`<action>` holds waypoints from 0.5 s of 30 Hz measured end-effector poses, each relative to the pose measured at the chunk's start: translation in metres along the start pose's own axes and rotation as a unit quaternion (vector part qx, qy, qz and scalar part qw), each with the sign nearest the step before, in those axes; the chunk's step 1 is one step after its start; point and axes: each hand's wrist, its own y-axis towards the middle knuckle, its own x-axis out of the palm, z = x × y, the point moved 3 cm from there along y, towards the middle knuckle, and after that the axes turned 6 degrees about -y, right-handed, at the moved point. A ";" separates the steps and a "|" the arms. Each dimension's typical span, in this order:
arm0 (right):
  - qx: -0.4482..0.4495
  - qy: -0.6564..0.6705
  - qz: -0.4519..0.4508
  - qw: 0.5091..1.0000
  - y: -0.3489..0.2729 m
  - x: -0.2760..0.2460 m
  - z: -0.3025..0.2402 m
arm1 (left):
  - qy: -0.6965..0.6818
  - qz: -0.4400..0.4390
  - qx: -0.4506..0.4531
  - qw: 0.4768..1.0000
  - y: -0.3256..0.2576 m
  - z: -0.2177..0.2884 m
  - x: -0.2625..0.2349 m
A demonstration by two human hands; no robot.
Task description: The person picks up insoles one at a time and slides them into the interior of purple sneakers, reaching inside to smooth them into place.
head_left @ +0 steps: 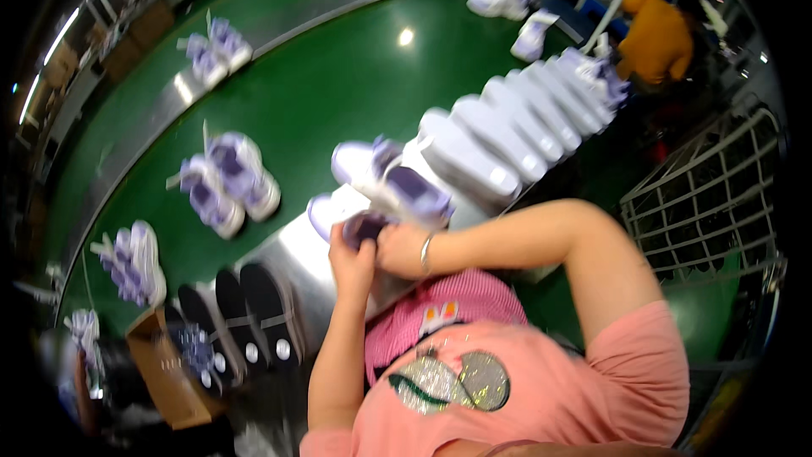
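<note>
A white and lavender sneaker (pixel 347 218) lies on the steel edge (pixel 296 258) of the green conveyor belt (pixel 338 93), just in front of the person, and both hands meet at its near end. Its long axis runs roughly from 10 o'clock to 4 o'clock, toe toward 10 o'clock and the opening toward the hands. The left hand (pixel 351 258) is curled shut on the sneaker's dark purple heel part, and the right hand (pixel 399 247), with a bracelet on its wrist, pinches the same part from the 3 o'clock side. A second sneaker (pixel 389 176) of the pair lies touching it at 1 o'clock, pointing about the same way. Beyond that, toward 1 o'clock, a row of white shoe soles (pixel 516 123) stands packed side by side. On the belt at 9 o'clock sits another lavender pair (pixel 224 182), with further pairs at 8 o'clock (pixel 131 262) and 11 o'clock (pixel 216 49). At 7 o'clock, black insoles (pixel 245 313) lie fanned beside a brown cardboard box (pixel 165 372); what it holds is too blurred to tell. A white wire basket (pixel 710 195) stands at 3 o'clock, and a person in an orange top (pixel 655 38) is at 1 o'clock.
</note>
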 end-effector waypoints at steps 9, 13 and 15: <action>0.121 0.134 -0.315 0.932 0.056 0.001 0.034 | -0.052 0.008 -0.068 0.996 0.036 -0.011 -0.015; 0.047 0.099 -0.403 0.909 0.068 0.012 0.037 | -0.050 -0.009 -0.071 0.996 0.041 -0.019 -0.011; 0.021 0.084 -0.408 0.909 0.070 0.016 0.031 | -0.050 -0.015 -0.058 0.997 0.033 -0.032 -0.013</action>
